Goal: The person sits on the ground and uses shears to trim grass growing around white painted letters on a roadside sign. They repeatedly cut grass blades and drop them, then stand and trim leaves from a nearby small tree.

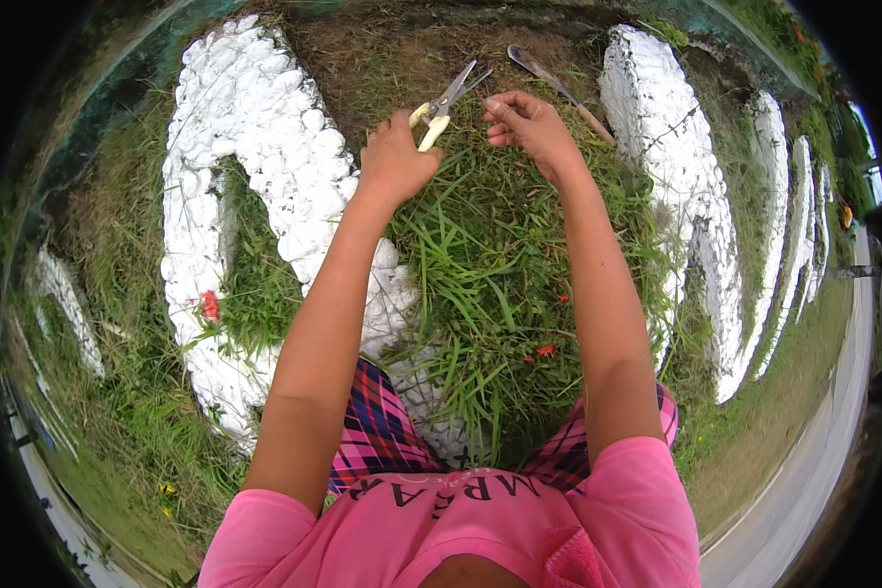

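My left hand (399, 156) grips a pair of pruning shears (439, 108) by the pale yellow handles; the blades are apart and point up and to the right. To the right of the blades is my right hand (527, 128), fingers curled with thumb near the index finger; whether something thin is between them I cannot tell. A machete (540, 70) with a wooden handle lies on the ground beyond my right hand, its handle end near the right white stone structure. Green grass (478, 272) with a few red flowers (545, 351) grows between my forearms.
A raised white-painted stone structure (264, 110) stands at left, with grass in its opening. Another white stone structure (661, 125) rises at right, with several more beyond. Dry cut grass (375, 59) covers the ground ahead. A paved road (816, 507) runs along the far right.
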A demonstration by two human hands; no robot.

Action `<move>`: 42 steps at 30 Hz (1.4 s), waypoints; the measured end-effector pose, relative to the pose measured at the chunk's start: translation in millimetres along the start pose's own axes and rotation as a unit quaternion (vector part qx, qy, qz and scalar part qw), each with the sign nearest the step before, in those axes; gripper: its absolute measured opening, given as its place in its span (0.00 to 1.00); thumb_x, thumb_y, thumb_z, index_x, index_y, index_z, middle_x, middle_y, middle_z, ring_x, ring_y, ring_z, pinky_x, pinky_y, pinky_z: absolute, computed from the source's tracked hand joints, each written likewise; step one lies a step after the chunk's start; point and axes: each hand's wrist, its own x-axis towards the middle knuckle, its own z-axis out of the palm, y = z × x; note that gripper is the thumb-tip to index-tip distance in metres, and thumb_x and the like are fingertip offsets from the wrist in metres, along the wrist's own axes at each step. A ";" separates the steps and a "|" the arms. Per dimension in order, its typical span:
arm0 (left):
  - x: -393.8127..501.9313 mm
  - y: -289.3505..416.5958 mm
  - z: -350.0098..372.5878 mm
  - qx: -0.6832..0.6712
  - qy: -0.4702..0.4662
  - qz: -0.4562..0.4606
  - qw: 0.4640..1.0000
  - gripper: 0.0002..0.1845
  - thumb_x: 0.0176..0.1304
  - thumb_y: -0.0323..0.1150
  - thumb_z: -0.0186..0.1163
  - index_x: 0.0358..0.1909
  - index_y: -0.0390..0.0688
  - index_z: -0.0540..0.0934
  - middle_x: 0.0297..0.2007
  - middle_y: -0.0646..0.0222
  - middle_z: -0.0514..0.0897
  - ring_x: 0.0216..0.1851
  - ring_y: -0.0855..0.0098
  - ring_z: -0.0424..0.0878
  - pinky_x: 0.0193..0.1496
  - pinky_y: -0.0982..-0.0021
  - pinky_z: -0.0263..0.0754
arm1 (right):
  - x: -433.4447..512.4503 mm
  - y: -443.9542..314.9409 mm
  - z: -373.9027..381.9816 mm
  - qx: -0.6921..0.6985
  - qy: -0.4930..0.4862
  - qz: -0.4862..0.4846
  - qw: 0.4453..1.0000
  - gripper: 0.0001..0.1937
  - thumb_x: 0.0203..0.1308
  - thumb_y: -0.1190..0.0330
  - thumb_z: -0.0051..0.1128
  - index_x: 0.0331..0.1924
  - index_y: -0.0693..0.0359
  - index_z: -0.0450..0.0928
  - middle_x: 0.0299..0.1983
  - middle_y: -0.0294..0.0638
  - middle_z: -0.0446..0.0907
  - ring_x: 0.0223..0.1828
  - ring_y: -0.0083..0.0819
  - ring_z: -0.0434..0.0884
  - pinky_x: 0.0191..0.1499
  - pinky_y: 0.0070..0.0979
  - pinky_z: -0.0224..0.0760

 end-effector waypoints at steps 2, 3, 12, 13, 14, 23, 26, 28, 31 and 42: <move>1.9 -7.3 -5.2 0.073 0.016 0.012 0.997 0.36 0.54 0.46 0.63 0.61 0.38 0.66 0.55 0.47 0.74 0.58 0.47 0.72 0.62 0.50 0.64 | 5.1 16.8 -29.0 -0.304 0.034 -0.014 0.952 0.21 0.59 0.60 0.66 0.51 0.64 0.77 0.40 0.42 0.82 0.36 0.33 0.83 0.44 0.33 0.80; 1.8 -9.0 -5.1 0.092 0.009 0.008 0.996 0.36 0.55 0.49 0.64 0.60 0.38 0.67 0.54 0.47 0.75 0.58 0.47 0.73 0.61 0.51 0.65 | 3.1 27.7 -43.3 -0.446 0.051 -0.020 0.893 0.21 0.59 0.60 0.66 0.53 0.63 0.77 0.40 0.42 0.83 0.37 0.36 0.84 0.46 0.35 0.79; 15.2 15.2 37.1 0.300 -0.026 0.116 0.947 0.47 0.55 0.71 0.56 0.57 0.35 0.70 0.53 0.51 0.76 0.58 0.53 0.73 0.61 0.52 0.65 | -1.4 51.6 -104.8 -0.503 0.130 -0.061 0.852 0.11 0.56 0.67 0.65 0.43 0.56 0.84 0.43 0.43 0.80 0.42 0.42 0.81 0.46 0.35 0.74; 21.6 16.2 38.0 0.308 -0.026 0.116 0.944 0.47 0.54 0.72 0.56 0.56 0.36 0.71 0.53 0.50 0.76 0.59 0.53 0.73 0.61 0.51 0.66 | 0.2 48.1 -99.6 -0.546 0.155 -0.077 0.819 0.12 0.56 0.68 0.64 0.45 0.55 0.83 0.43 0.43 0.79 0.43 0.43 0.80 0.47 0.36 0.73; 28.1 15.9 37.0 0.288 -0.021 0.094 0.953 0.46 0.55 0.72 0.55 0.56 0.36 0.70 0.53 0.50 0.76 0.59 0.53 0.73 0.61 0.51 0.66 | -1.6 45.7 -93.0 -0.595 0.156 -0.158 0.773 0.15 0.57 0.69 0.61 0.51 0.53 0.81 0.47 0.45 0.77 0.51 0.44 0.75 0.55 0.39 0.68; 51.1 -6.4 10.3 0.264 -0.065 0.084 0.959 0.47 0.51 0.70 0.61 0.56 0.36 0.71 0.54 0.51 0.77 0.59 0.53 0.74 0.63 0.53 0.65 | 22.5 64.9 -28.0 -0.487 -0.011 -0.093 0.868 0.10 0.58 0.66 0.64 0.43 0.60 0.83 0.42 0.42 0.80 0.47 0.41 0.79 0.50 0.39 0.72; 48.9 -6.7 14.6 0.258 -0.108 0.086 0.956 0.47 0.47 0.71 0.63 0.54 0.36 0.74 0.51 0.53 0.80 0.56 0.54 0.77 0.60 0.54 0.68 | 38.4 67.6 -48.3 -0.318 0.075 -0.012 0.945 0.05 0.59 0.72 0.63 0.38 0.61 0.85 0.30 0.40 0.84 0.31 0.31 0.82 0.38 0.33 0.74; 47.7 -5.1 23.6 0.278 -0.102 0.114 0.948 0.48 0.46 0.71 0.64 0.53 0.36 0.75 0.50 0.53 0.80 0.55 0.54 0.77 0.59 0.54 0.69 | 44.0 66.7 -55.4 -0.300 0.087 0.008 0.950 0.05 0.58 0.71 0.64 0.38 0.60 0.85 0.30 0.39 0.85 0.31 0.27 0.81 0.37 0.31 0.74; 46.7 -3.9 40.6 0.279 -0.069 0.159 0.944 0.47 0.45 0.71 0.65 0.51 0.36 0.76 0.45 0.54 0.82 0.51 0.55 0.80 0.55 0.55 0.72 | 45.6 64.8 -54.9 -0.287 0.078 0.013 0.955 0.06 0.58 0.70 0.66 0.38 0.60 0.86 0.31 0.38 0.86 0.31 0.24 0.81 0.36 0.27 0.74; 43.5 4.0 48.6 0.240 -0.029 0.122 0.963 0.40 0.42 0.65 0.69 0.45 0.40 0.80 0.38 0.57 0.83 0.45 0.55 0.82 0.49 0.56 0.75 | 39.6 57.5 -65.4 -0.162 0.117 0.036 0.979 0.07 0.61 0.71 0.64 0.41 0.60 0.86 0.31 0.35 0.85 0.27 0.19 0.80 0.31 0.19 0.75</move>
